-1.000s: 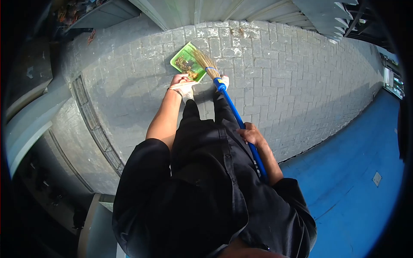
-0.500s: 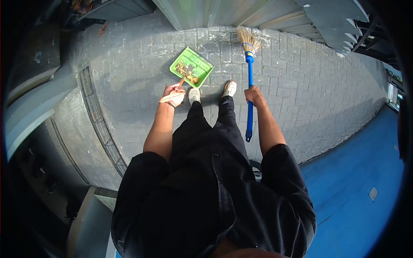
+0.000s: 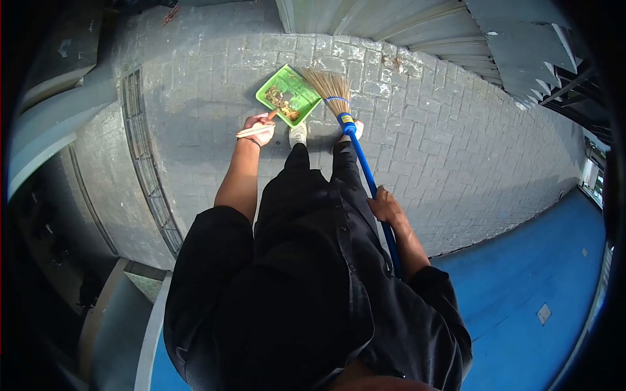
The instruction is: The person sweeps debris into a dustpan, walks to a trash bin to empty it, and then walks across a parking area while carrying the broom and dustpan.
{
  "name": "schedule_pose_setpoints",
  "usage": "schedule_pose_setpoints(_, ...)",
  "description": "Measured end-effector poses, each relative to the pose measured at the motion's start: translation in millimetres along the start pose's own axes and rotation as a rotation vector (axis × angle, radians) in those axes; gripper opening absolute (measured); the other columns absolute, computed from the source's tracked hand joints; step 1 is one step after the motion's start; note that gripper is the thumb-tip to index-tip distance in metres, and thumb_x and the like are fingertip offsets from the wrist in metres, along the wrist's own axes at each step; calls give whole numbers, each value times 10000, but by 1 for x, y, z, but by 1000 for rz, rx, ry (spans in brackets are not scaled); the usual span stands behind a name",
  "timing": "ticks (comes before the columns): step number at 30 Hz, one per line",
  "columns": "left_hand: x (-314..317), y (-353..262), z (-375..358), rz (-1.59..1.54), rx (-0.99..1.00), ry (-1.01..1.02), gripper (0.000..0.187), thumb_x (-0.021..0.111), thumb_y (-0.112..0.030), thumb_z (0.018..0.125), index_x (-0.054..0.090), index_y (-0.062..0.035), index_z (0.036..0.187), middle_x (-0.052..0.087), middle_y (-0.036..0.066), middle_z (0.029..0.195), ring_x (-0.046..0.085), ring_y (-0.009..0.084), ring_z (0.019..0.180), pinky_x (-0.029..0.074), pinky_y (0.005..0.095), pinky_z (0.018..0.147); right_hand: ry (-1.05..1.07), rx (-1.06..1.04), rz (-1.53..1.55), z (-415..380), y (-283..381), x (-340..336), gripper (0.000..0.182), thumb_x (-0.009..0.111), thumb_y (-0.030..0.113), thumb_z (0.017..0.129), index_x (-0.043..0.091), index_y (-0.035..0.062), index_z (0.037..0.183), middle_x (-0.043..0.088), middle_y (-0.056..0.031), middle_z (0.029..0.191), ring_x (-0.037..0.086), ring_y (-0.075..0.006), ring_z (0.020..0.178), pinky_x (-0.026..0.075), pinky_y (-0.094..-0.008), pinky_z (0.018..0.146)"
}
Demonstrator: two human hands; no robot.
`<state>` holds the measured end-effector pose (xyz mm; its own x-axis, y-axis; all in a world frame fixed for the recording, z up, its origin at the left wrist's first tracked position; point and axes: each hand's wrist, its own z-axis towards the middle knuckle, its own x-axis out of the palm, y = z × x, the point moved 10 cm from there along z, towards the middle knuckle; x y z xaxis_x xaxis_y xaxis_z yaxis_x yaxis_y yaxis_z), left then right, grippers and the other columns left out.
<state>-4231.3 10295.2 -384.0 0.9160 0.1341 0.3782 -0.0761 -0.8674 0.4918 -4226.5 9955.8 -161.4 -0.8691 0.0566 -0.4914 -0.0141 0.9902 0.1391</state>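
Observation:
My left hand (image 3: 259, 128) is closed around the wooden handle of a green dustpan (image 3: 301, 95); the handle's pale end sticks out behind the fingers. Dry leaves and debris (image 3: 282, 103) lie inside the pan, mostly along its near left side. My right hand (image 3: 386, 207) grips the blue stick of a broom (image 3: 364, 160) partway along, and the stick's end runs down beside my right hip. Straw-coloured bristles (image 3: 329, 86) fan out at the pan's right edge, overlapping its corner in this view. The broom's blue collar crosses in front of my right shoe.
Grey paving bricks (image 3: 450, 150) cover the ground. A metal drain grate (image 3: 140, 150) runs along the left. Corrugated metal panels (image 3: 391, 23) stand ahead, a blue floor (image 3: 515, 300) lies at the right, and my pale shoes (image 3: 297, 135) are just behind the dustpan.
The broom head has swung left and nearer, from out on the bricks to the dustpan's right edge. My right hand has come back toward my body. The left hand still holds the dustpan.

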Motion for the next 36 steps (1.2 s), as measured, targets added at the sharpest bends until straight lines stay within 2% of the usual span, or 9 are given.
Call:
schedule_pose_setpoints(9, -10, 6, -18, -48, 10, 22, 314, 454, -124, 857, 455, 44, 1123, 419, -14, 555, 421, 80, 497, 364, 194, 441, -310, 17, -34, 81, 13, 3, 300, 483, 150, 768, 428, -117, 894, 568, -335, 782, 594, -442, 756, 487, -463, 687)
schedule_pose_setpoints(21, -32, -17, -9, 158, 112, 56, 96, 461, -65, 858, 461, 29, 846, 449, 29, 638, 452, 86, 494, 417, 174, 467, 61, 62, 202, -38, 26, 45, 444, 591, 309, 769, 531, -102, 927, 588, -282, 911, 573, -367, 947, 449, -393, 784)
schedule_pose_setpoints(22, -33, -13, -23, 208, 202, -35, 255, 448, -90, 874, 473, 100, 1043, 471, 31, 640, 455, 63, 485, 424, 155, 448, 84, 81, 262, -39, 18, 50, 447, 592, 318, 769, 540, -99, 924, 591, -275, 909, 582, -364, 929, 453, -394, 764)
schedule_pose_setpoints(24, -61, -41, 4, 487, 192, 24, 227, 453, -81, 870, 481, 78, 1029, 483, 40, 658, 471, 76, 510, 445, 177, 473, 106, 178, 416, -43, 5, 58, 428, 584, 307, 767, 552, -95, 912, 599, -266, 884, 595, -358, 891, 457, -402, 738)
schedule_pose_setpoints(29, -64, -4, -75, 514, 43, 103, 157, 497, -70, 847, 405, -58, 721, 436, -1, 583, 439, 95, 488, 440, 208, 495, -146, 206, 118, -19, -25, 81, 368, 525, 268, 762, 593, -88, 823, 602, -284, 842, 607, -372, 851, 475, -422, 724)
schedule_pose_setpoints(31, -106, -4, -91, 309, 101, 107, 153, 506, -67, 850, 416, 29, 774, 426, 1, 581, 425, 64, 468, 417, 175, 467, -219, 116, -87, 27, -74, 136, 402, 523, 294, 758, 600, -80, 885, 607, -276, 872, 604, -344, 902, 469, -418, 748)
schedule_pose_setpoints(32, -129, -2, -83, 217, -11, 133, 252, 485, -63, 842, 469, -86, 1092, 399, -28, 563, 407, 61, 484, 405, 203, 524, -113, 87, -125, 39, -89, 159, 448, 537, 319, 759, 598, -71, 970, 618, -254, 906, 602, -320, 938, 460, -416, 761)
schedule_pose_setpoints(34, -149, 1, -97, 206, 150, 173, 467, 469, -46, 859, 359, -89, 1310, 385, -47, 563, 385, 41, 454, 373, 182, 498, 129, -48, -123, -1, -49, 173, 427, 531, 353, 768, 615, -28, 942, 620, -234, 917, 589, -338, 956, 459, -411, 767)
schedule_pose_setpoints(36, -177, -4, -94, 74, 133, 203, 354, 472, -28, 847, 449, -41, 1200, 394, -36, 564, 386, 46, 453, 364, 182, 472, 1, 18, 1, -54, -24, 164, 387, 541, 349, 743, 631, 30, 944, 620, -209, 929, 601, -316, 935, 470, -399, 759)
